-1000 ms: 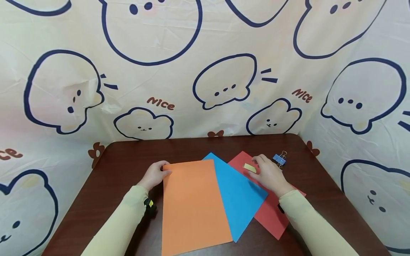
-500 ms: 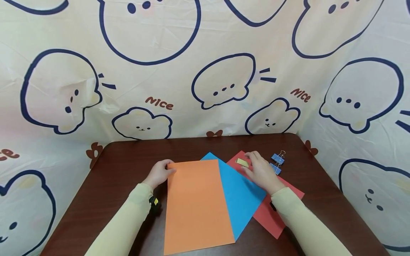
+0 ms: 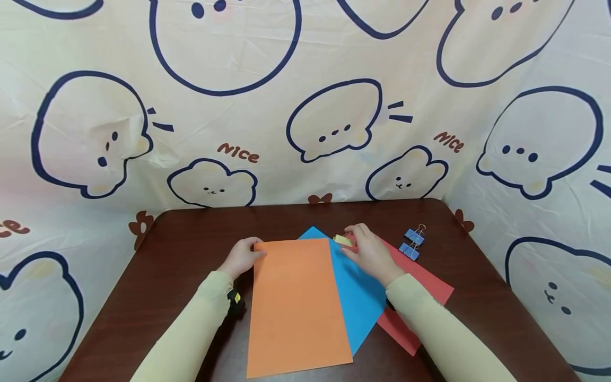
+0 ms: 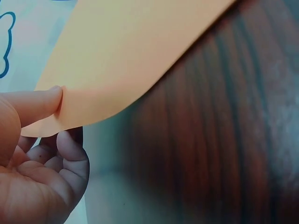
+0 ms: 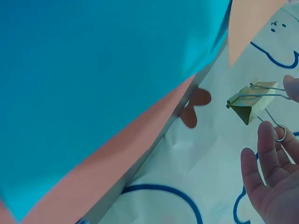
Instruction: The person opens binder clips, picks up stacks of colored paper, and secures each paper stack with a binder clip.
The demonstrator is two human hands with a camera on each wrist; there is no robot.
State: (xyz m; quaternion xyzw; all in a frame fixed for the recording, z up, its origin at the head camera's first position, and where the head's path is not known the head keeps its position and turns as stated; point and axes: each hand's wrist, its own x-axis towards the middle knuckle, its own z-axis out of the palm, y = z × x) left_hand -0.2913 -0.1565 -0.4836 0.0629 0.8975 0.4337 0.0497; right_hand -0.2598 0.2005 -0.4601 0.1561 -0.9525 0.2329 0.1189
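My left hand [image 3: 242, 257] pinches the upper left corner of an orange sheet of paper [image 3: 298, 307]. In the left wrist view the thumb lies on top of the sheet [image 4: 117, 56], with curled fingers beneath. My right hand [image 3: 369, 254] holds a yellow binder clip [image 5: 252, 98] by its wire handles, thumb on one side and fingers on the other. In the head view that clip is close to the orange sheet's upper right corner, above a blue sheet [image 3: 358, 286]. Under the blue one lies a red sheet [image 3: 425, 276], partly hidden by my right forearm.
Two blue binder clips [image 3: 411, 243] lie on the dark brown table [image 3: 200, 228], right of the red sheet. A cloth printed with cartoon faces [image 3: 267, 122] hangs behind the table and along its sides.
My right hand has moved left with the yellow binder clip, from over the red sheet to near the orange sheet's corner. My left hand has shifted slightly right with the orange sheet.
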